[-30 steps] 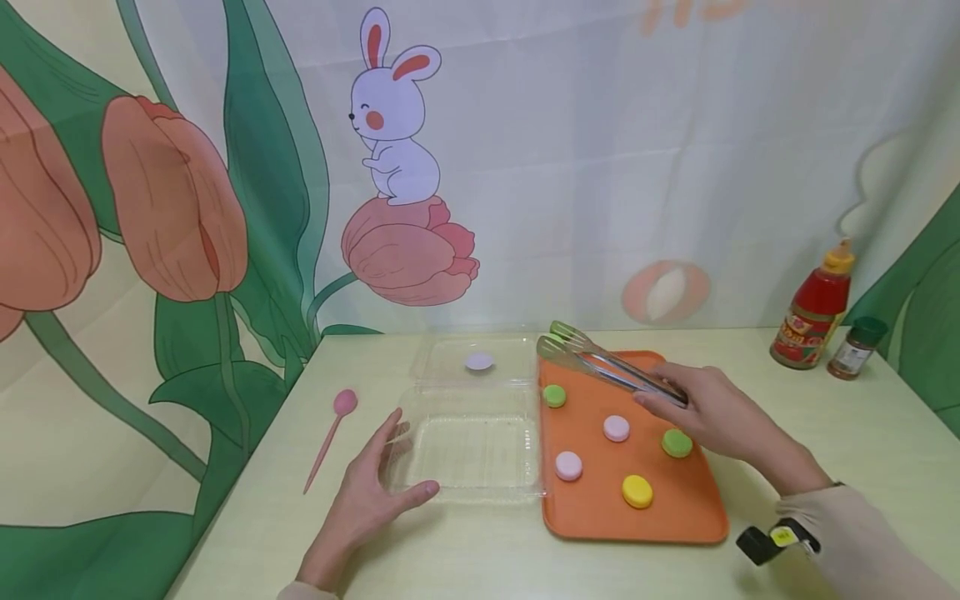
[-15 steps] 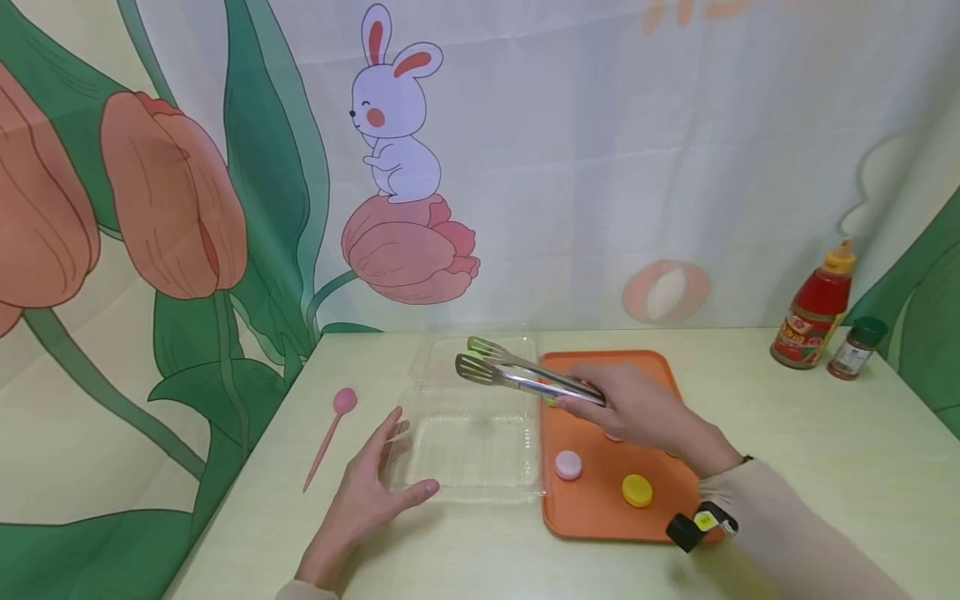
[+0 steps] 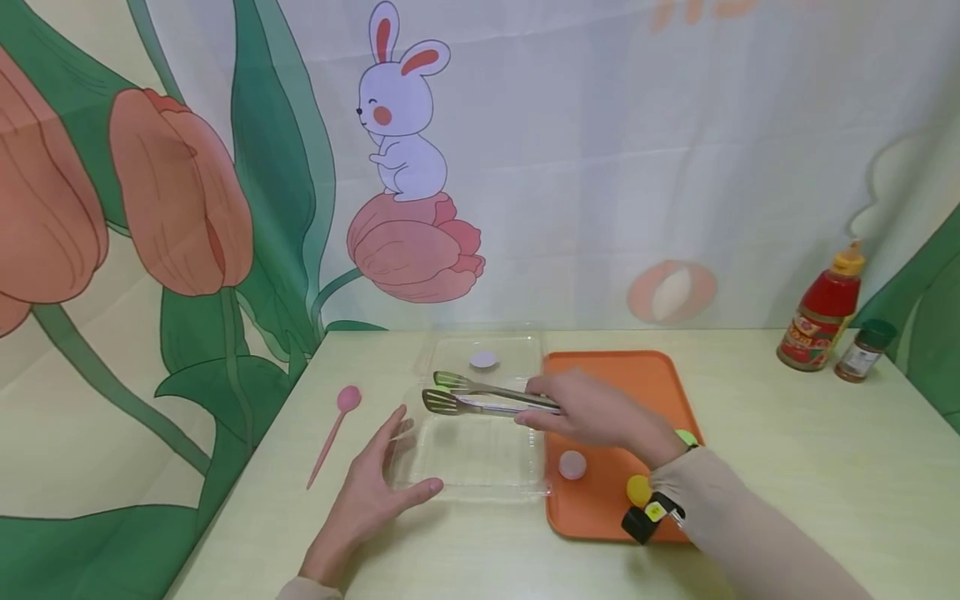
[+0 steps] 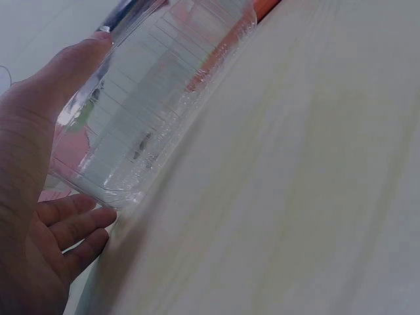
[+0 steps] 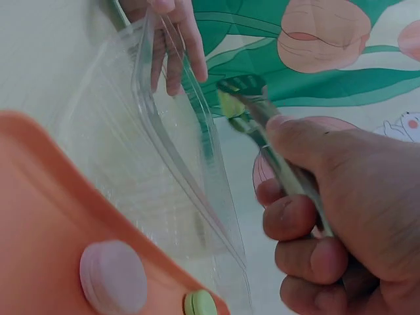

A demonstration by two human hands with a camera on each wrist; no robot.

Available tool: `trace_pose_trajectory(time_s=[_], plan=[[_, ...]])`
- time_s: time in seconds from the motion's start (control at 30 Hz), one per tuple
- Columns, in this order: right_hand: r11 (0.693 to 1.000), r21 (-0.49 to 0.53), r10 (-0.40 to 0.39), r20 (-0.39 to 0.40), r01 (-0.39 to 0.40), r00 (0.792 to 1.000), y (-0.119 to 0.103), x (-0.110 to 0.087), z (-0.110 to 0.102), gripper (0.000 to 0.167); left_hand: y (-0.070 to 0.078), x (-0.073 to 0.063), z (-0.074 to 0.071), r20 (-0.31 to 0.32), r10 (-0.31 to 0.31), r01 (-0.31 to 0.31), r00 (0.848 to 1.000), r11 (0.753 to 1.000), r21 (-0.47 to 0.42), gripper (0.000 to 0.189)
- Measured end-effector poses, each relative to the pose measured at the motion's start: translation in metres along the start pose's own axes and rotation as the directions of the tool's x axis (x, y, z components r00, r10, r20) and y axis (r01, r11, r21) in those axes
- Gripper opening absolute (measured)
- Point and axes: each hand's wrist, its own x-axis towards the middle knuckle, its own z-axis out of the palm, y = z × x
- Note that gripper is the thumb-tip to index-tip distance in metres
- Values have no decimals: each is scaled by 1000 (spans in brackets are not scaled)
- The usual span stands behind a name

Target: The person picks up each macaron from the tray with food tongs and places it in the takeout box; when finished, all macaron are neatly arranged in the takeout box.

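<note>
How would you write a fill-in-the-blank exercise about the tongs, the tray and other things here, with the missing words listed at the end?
1. The tongs are in the person's ____ grip.
2. The round piece held in the tongs is coloured ____.
3. The tray next to the clear container is coloured ____.
4. In the head view, the pink spoon lies to the ____ of the container.

Missing words: right; green; orange; left.

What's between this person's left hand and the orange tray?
The clear plastic clamshell container lies between the left hand and orange tray, with metal tongs holding a green macaron over it; the head view shows this.
</note>
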Motion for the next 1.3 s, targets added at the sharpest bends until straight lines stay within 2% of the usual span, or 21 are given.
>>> trace_pose_trajectory(time_s=[0.3, 0.63, 0.93, 1.07, 1.3], plan=[[999, -35, -9, 87, 12, 996, -13, 15, 7, 30, 0, 0, 1, -5, 12, -12, 1000, 1000, -5, 118], [997, -62, 61, 129, -53, 990, -22, 24, 16, 29, 0, 1, 1, -7, 14, -14, 1000, 1000, 2, 119], [994, -58, 99, 118, -92, 988, -24, 24, 18, 27, 1, 0, 0, -12, 5, -5, 1000, 1000, 13, 120], [996, -38, 86, 105, -83, 991, -22, 23, 17, 27, 1, 0, 0, -13, 4, -3, 1000, 1000, 16, 120], [993, 81, 84, 70, -89, 994, -13, 15, 14, 27, 0, 0, 0, -10, -1, 1, 1000, 1000, 0, 119]])
